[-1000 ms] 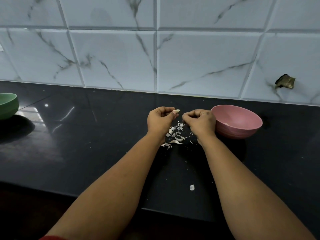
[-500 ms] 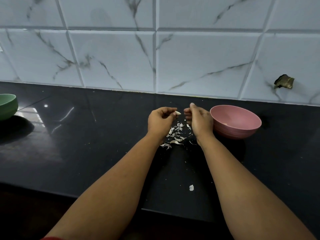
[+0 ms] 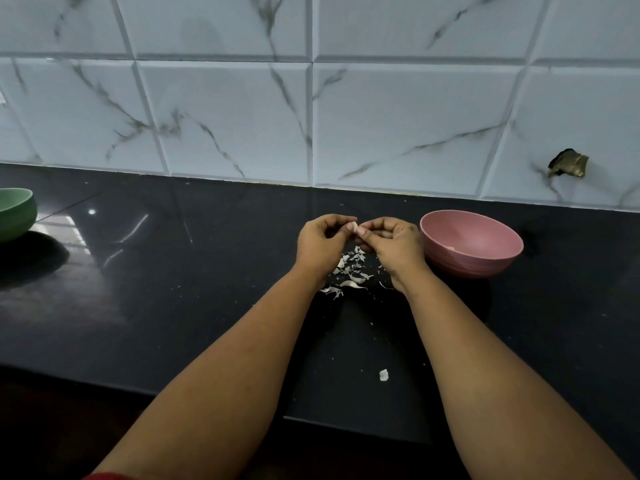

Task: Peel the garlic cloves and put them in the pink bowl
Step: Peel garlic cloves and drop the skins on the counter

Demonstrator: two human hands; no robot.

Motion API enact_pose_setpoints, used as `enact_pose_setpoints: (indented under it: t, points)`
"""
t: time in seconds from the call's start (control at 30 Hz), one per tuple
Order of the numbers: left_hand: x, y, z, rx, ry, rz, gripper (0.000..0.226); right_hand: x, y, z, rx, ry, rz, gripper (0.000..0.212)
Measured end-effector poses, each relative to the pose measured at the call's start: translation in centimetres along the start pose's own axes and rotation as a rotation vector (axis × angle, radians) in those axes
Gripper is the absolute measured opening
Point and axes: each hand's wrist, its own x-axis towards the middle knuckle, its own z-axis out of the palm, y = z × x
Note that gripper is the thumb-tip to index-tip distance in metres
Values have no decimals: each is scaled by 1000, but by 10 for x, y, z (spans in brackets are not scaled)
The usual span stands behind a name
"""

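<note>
A pale clove [image 3: 354, 226] sits pinched at my left hand [image 3: 320, 244] fingertips, my right hand [image 3: 394, 244] curled against it, thumb touching. Both grips hover above papery white peels [image 3: 349, 268] scattered on the glossy black worktop [image 3: 173, 289]. The smooth round pink bowl [image 3: 471, 244] stands just right; a green bowl [image 3: 15, 213] sits far left.

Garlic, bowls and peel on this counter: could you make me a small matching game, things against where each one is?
Things:
1. garlic clove
2. pink bowl
3. green bowl
4. heap of peel

Places:
A. far left edge of the counter
B. on the counter below the hands
C. pinched between left hand and right hand
D. just right of the right hand

Pairs: 1-C, 2-D, 3-A, 4-B
</note>
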Motion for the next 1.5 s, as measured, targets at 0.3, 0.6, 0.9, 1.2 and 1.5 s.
enact_pose_setpoints:
  t: [0.3, 0.6, 0.9, 1.2, 1.5]
  points:
    - [2, -1, -3, -32, -62, -8, 10, 4, 8, 1, -335, 62, -151, 19]
    - [2, -1, -2, -18, -54, 21, 9, 2, 4, -1, -371, 56, -216, 10]
    - [6, -6, -2, -231, -47, -97, 12, 8, 9, 1, -277, 30, -141, 10]
    - [8, -6, -4, -231, -73, -97, 9, 2, 6, 1, -171, -20, -169, 14]
    - [8, -6, -11, -73, -148, -87, 12, 9, 14, -4, -386, -80, -213, 17]
